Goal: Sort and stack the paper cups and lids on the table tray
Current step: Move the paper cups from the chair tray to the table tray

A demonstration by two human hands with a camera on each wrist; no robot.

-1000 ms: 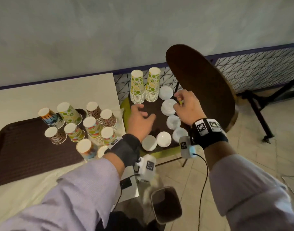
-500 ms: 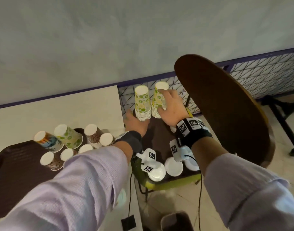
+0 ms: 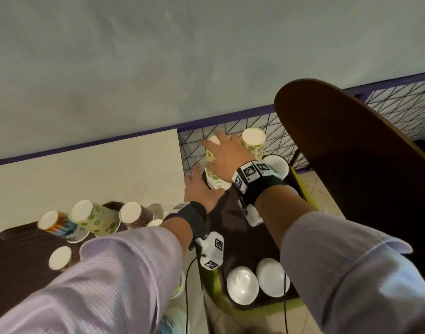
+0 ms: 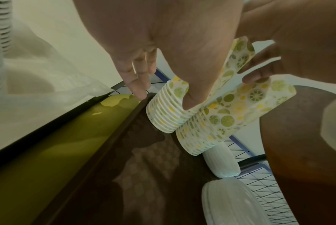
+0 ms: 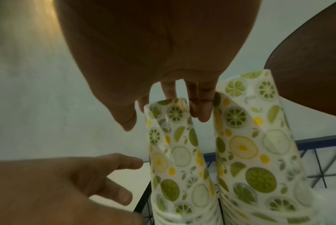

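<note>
Two upside-down stacks of lime-patterned paper cups stand at the far end of a brown tray (image 3: 230,237) on a chair. My right hand (image 3: 221,150) (image 5: 163,118) grips the top of the left stack (image 3: 210,160) (image 5: 174,152), thumb on one side and fingers (image 5: 199,112) between the two stacks. My left hand (image 3: 197,179) (image 4: 163,99) lies open beside that stack's base, its thumb against the rims (image 4: 163,117). The right stack (image 3: 253,143) (image 5: 259,152) stands untouched. White lids (image 3: 242,285) lie at the tray's near end.
A pile of lids (image 3: 276,165) sits right of the stacks. The dark chair back (image 3: 351,177) rises on the right. On the white table at left, a second brown tray (image 3: 14,273) holds several upside-down cups (image 3: 96,218). A wire grid fence runs behind.
Both hands left the lids and reached to the cup stacks. The right hand went from the right stack's top to the left stack. The view moved closer.
</note>
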